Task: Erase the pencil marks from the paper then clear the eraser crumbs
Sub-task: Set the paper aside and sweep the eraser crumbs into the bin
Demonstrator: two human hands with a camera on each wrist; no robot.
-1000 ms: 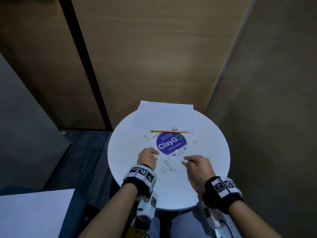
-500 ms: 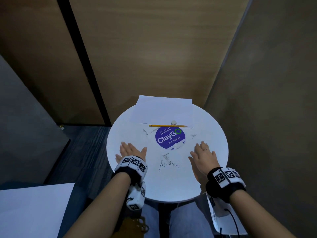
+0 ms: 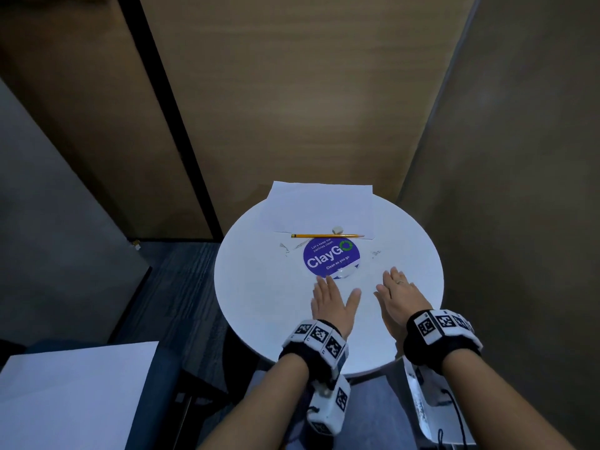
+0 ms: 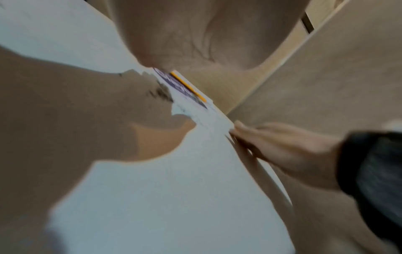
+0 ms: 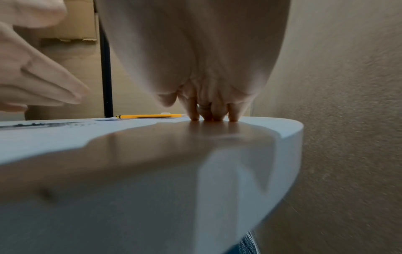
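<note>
My left hand (image 3: 332,298) lies flat on the round white table (image 3: 259,303), fingers straight, just below the purple ClayGo sticker (image 3: 331,258). It covers the spot where the main crumb pile lay. Dark eraser crumbs (image 4: 161,93) show by its fingers in the left wrist view. My right hand (image 3: 397,292) is also open, its fingertips (image 5: 214,117) touching the tabletop. The white paper (image 3: 321,206) lies at the far side, with the yellow pencil (image 3: 328,236) and the small eraser (image 3: 337,229) at its near edge. Small crumb patches (image 3: 284,248) remain beside the sticker.
Wooden panels and a textured wall close in behind and to the right of the table. Another white surface (image 3: 71,394) sits at the lower left over dark flooring. More crumbs (image 3: 376,253) lie right of the sticker.
Both hands went from loosely curled to flat and apart. Then the left hand slid right across the table over the crumb pile, while the right hand stayed about where it was.
</note>
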